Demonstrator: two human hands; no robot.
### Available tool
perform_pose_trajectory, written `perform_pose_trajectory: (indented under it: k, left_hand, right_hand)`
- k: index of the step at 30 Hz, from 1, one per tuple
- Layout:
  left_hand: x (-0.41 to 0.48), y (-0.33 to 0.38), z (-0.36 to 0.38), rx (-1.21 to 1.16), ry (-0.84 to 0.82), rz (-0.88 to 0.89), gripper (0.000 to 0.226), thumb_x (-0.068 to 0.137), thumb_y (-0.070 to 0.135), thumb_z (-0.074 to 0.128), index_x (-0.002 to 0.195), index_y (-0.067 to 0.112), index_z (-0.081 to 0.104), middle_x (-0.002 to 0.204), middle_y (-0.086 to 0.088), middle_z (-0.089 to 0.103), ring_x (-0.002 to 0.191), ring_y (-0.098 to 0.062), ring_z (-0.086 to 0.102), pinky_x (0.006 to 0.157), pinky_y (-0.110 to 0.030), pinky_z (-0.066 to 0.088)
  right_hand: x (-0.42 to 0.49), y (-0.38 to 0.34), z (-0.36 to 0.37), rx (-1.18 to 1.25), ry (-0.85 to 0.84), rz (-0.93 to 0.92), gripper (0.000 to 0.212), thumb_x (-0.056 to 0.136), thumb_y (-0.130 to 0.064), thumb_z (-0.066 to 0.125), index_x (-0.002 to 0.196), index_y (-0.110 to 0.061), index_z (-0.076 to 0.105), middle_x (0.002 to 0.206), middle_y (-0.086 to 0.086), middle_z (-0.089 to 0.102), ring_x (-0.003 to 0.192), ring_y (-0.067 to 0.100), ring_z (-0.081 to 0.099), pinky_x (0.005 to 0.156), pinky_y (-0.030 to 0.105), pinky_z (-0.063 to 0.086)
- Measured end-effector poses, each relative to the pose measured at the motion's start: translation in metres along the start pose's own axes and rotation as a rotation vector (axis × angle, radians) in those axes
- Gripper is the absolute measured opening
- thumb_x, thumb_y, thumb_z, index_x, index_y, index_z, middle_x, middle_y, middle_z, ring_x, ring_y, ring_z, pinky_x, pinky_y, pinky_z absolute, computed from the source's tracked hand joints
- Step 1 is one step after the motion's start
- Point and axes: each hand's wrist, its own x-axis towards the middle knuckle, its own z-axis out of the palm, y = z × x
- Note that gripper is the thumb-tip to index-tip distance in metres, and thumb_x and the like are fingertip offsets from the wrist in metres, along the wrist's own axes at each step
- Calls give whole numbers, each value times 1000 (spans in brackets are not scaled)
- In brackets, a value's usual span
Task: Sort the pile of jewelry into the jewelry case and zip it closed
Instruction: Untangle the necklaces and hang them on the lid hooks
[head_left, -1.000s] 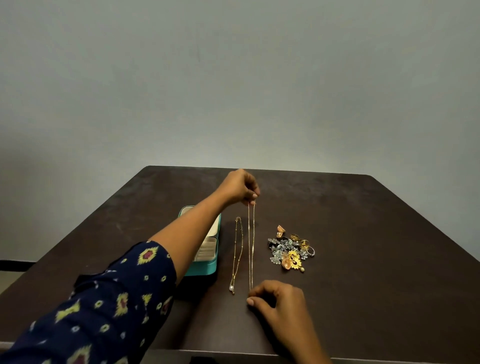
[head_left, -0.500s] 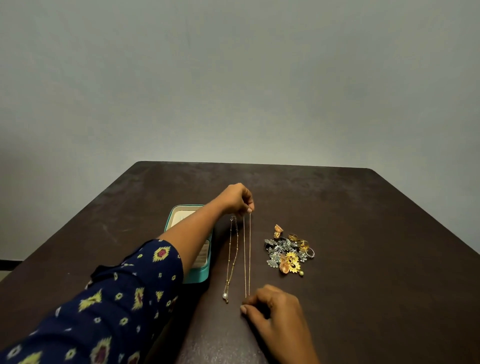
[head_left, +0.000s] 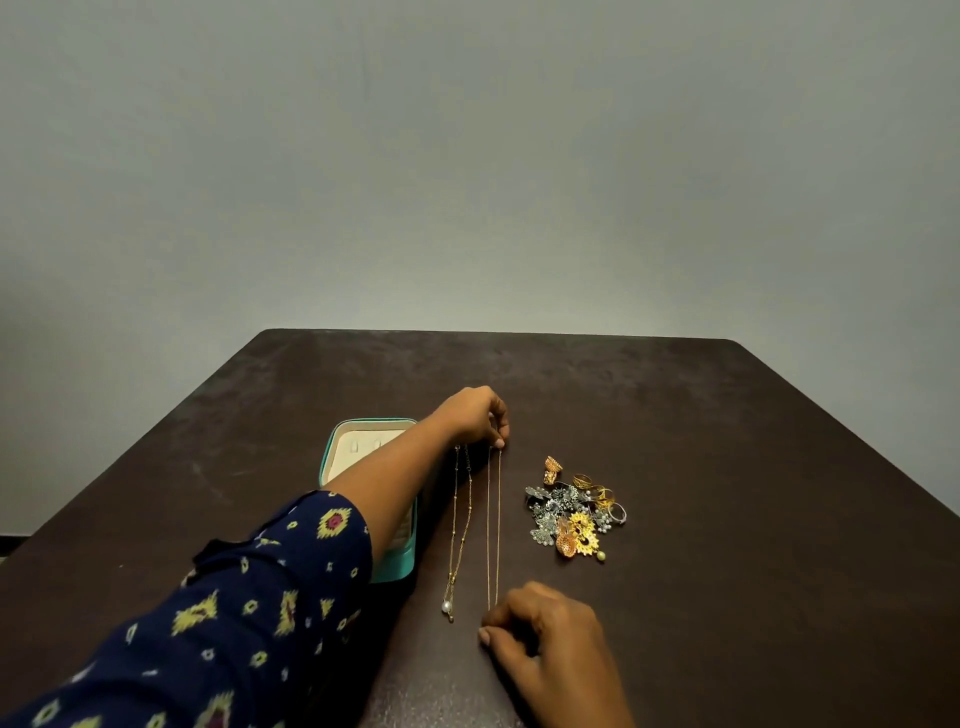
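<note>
Together, left hand (head_left: 475, 413) and right hand (head_left: 545, 639) pinch the thin chain (head_left: 493, 525).

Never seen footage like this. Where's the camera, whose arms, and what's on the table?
No machine: a person wears a head camera looking down at their own hands. The left hand and right hand pinch opposite ends of a thin plain gold chain, stretched straight. Beside it lies a beaded gold chain with a pearl pendant. An open teal jewelry case sits left of them, a pile of gold and silver jewelry right, on the dark brown table.
</note>
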Motion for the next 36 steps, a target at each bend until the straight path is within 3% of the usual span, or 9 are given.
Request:
perform_pose_trajectory:
  k: [7,12,16,19,21,25,29,31,36]
  left_hand:
    - [-41,10,-37,-146,227,68,13,82,5,65,95,4,68,93,-7,66,81,-9,55,71,-19,41]
    - [-99,1,-45,-303,354,61,11,84,5,62,92,8,68,89,-2,66,83,-9,61,70,-13,47]
    - [-141,-20,-32,-358,587,-55,11,84,6,63,81,15,68,76,8,64,72,1,57,60,-6,42]
    - [-165,-41,-21,-409,732,-191,15,84,5,62,78,17,67,82,2,66,81,-11,61,73,-24,51]
    - [-178,-50,-19,-417,744,-235,15,84,4,62,78,17,68,87,0,67,86,-14,62,78,-34,53]
    - [-188,-55,-9,-365,686,-243,20,83,4,63,75,23,65,93,1,65,87,-15,62,75,-33,55]
    - [-192,-60,4,-257,642,-224,19,84,6,61,81,24,63,96,5,59,95,-15,56,80,-39,52]
    - [-194,-62,9,-171,651,-197,16,84,4,59,90,19,65,98,3,58,99,-15,51,85,-34,47]
    - [-201,-66,18,-67,642,-194,16,86,7,55,97,15,63,102,-1,57,99,-14,48,75,-22,38]
  right_hand:
    - [-4,-6,-6,70,6,47,6,71,-24,62,76,-25,60,63,-5,57,58,4,50,54,9,36]
    - [-7,-13,-11,149,25,44,17,76,-14,69,71,-23,56,60,-9,52,51,4,43,51,12,33]
    - [-8,-14,-13,202,25,45,18,76,-12,70,67,-21,57,60,-1,53,52,2,43,51,13,34]
    - [-9,-14,-13,247,23,51,19,76,-10,71,67,-20,58,63,3,56,55,2,44,53,14,35]
    - [-10,-16,-14,297,37,50,17,77,-8,70,67,-18,59,64,3,60,57,9,48,55,18,38]
    - [-7,-23,-14,381,150,51,18,77,-7,70,67,-19,61,67,10,61,62,30,55,58,35,43]
    - [18,-54,-6,378,158,-12,20,79,-2,67,68,-19,64,70,-2,66,60,7,57,59,26,47]
    - [35,-71,-1,347,143,-35,21,79,-3,67,70,-22,66,67,-9,66,64,5,60,61,27,50]
    - [79,-102,26,298,114,-17,19,79,2,64,76,-16,70,73,-11,65,72,7,62,70,30,55]
